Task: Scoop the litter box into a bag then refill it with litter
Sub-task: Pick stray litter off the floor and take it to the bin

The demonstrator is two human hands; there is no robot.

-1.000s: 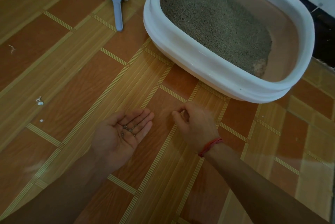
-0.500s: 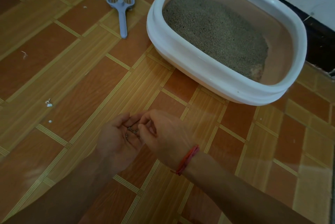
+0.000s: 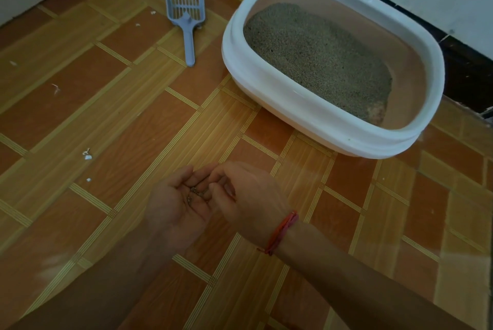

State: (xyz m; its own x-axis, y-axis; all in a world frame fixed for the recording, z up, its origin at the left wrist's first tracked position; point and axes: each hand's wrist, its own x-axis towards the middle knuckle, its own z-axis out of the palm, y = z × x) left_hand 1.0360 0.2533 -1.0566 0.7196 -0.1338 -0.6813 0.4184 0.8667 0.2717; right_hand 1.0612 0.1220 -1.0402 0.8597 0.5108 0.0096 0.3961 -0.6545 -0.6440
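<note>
**Litter grains (image 3: 196,192) held in an upturned palm**

The left hand (image 3: 176,204) is held palm up, fingers loosely spread, with the grains lying in it. The right hand (image 3: 248,196) is bunched over them; whether one is pinched cannot be told. The litter box (image 3: 293,105), part-filled with litter (image 3: 317,60), is set on the floor (image 3: 106,116) beyond, with the scoop (image 3: 186,14) laid beside it.

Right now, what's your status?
Left hand palm up, carrying litter grains. Right hand over them, grip unclear. Litter box holds litter; scoop untouched beside it.

Left grip (image 3: 176,204) palm-up and cupped, right grip (image 3: 248,196) curled knuckles-up just over its palm.
</note>
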